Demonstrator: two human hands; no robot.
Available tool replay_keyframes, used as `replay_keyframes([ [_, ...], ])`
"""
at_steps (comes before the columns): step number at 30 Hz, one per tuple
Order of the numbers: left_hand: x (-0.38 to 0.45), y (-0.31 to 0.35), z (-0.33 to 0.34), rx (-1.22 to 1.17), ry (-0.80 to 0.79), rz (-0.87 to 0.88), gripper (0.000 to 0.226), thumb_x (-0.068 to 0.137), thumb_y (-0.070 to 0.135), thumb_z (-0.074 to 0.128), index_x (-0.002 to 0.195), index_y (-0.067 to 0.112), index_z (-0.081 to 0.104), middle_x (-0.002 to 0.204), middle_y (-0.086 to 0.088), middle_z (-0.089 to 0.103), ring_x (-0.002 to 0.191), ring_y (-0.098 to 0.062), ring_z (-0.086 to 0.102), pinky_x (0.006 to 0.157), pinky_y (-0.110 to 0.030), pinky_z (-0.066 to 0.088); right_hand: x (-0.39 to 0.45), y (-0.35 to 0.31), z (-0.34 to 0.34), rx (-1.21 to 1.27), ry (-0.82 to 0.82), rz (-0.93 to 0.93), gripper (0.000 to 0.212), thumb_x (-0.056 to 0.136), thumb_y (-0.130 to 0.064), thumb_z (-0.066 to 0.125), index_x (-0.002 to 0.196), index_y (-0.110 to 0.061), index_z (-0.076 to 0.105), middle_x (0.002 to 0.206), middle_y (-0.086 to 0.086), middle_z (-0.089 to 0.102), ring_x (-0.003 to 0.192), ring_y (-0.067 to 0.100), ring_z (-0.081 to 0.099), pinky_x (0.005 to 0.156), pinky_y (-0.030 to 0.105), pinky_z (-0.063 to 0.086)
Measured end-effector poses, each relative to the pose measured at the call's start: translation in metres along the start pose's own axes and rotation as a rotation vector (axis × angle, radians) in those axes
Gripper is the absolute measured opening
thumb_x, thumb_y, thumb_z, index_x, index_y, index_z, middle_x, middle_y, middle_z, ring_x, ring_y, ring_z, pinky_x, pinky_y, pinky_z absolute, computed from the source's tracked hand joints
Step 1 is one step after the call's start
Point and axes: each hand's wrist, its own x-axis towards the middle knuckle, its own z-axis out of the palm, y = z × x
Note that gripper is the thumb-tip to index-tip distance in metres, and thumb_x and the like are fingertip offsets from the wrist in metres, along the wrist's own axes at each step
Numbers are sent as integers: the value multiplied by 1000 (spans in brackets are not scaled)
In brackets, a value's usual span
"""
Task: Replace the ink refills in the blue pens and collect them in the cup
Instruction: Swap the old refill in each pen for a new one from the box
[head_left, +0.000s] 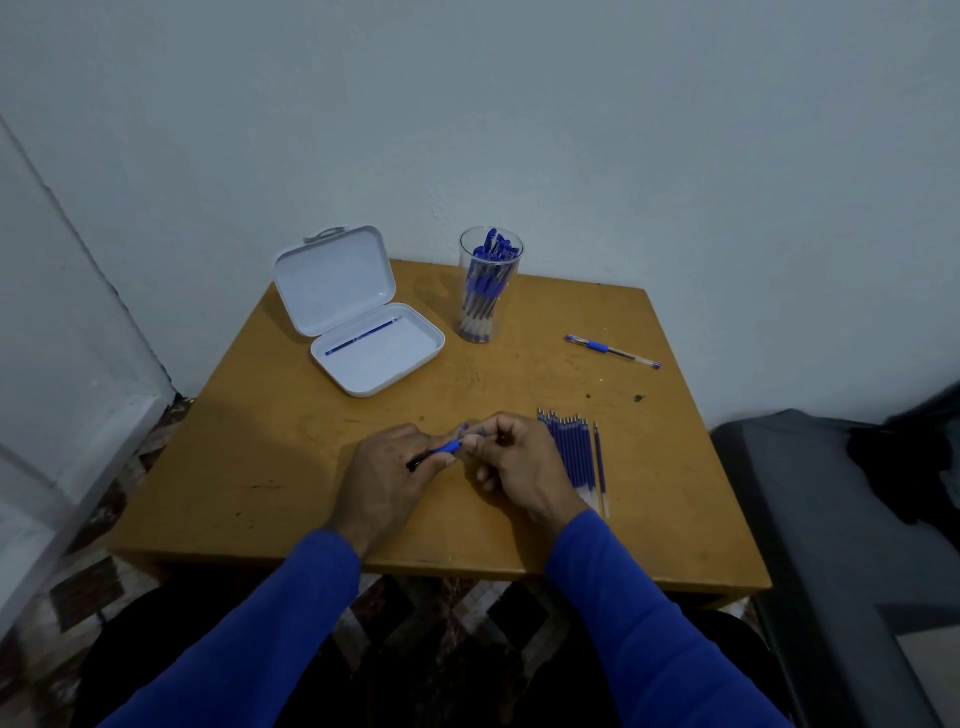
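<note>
A blue pen (441, 449) is held low over the wooden table (291, 467), the left hand (384, 478) gripping its barrel, the right hand (514, 462) pinching its tip end. Likely mid-refill; next it must be closed and dropped into the clear cup (490, 286) beyond. Spare refills (571, 452) lie just right.

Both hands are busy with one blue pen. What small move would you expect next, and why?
Probably twisting the pen apart or together: the left hand and right hand each pinch one end. Which one, I cannot tell. Refills lie beside the right hand.
</note>
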Motion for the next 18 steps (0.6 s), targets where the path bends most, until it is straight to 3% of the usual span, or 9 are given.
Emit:
replay_keyframes([
  [3, 0, 0, 0, 10, 7, 11, 21, 86, 31, 76, 104, 21, 79, 77, 10, 67, 69, -5, 60, 59, -23, 47, 1, -3, -1, 21, -19, 18, 9, 99, -16, 65, 98, -11, 71, 75, 4, 69, 60, 9, 62, 57, 21, 55],
  [8, 0, 0, 0, 24, 11, -33, 17, 87, 26, 78, 103, 22, 79, 80, 17, 65, 76, -2, 61, 64, -8, 41, 1, -8, 1, 70, -21, 44, 9, 99, -15, 65, 100, -9, 72, 79, 9, 70, 61, 13, 62, 57, 26, 56],
  [12, 1, 2, 0, 20, 67, -67, 15, 88, 21, 77, 102, 20, 79, 83, 13, 68, 79, 1, 61, 66, -7, 42, 6, -8, -2, 121, 61, 89, 18, 105, -20, 54, 118, -18, 66, 88, 17, 71, 59, 19, 62, 52, 33, 56],
  [15, 1, 2, 1, 28, 94, -81, 16, 89, 19, 76, 104, 19, 78, 87, 12, 69, 81, 1, 61, 69, -15, 48, 15, -5, 0, -148, 147, 131, 21, 105, -21, 54, 123, -22, 65, 90, 10, 71, 53, 11, 63, 48, 23, 53],
  [16, 1, 2, 1, 30, 104, -88, 15, 89, 19, 76, 104, 18, 78, 88, 12, 70, 81, 1, 62, 70, -20, 51, 19, -5, 2, -235, 145, 126, 22, 104, -23, 56, 124, -22, 65, 96, 5, 70, 59, 10, 65, 50, 23, 54],
  [18, 1, 1, 1, 34, 119, -116, 16, 90, 23, 75, 105, 17, 78, 90, 10, 70, 83, -1, 63, 72, -25, 55, 24, -6, 8, -384, 140, 79, 28, 101, -29, 62, 127, -19, 68, 113, 2, 70, 85, 14, 69, 71, 30, 61],
])
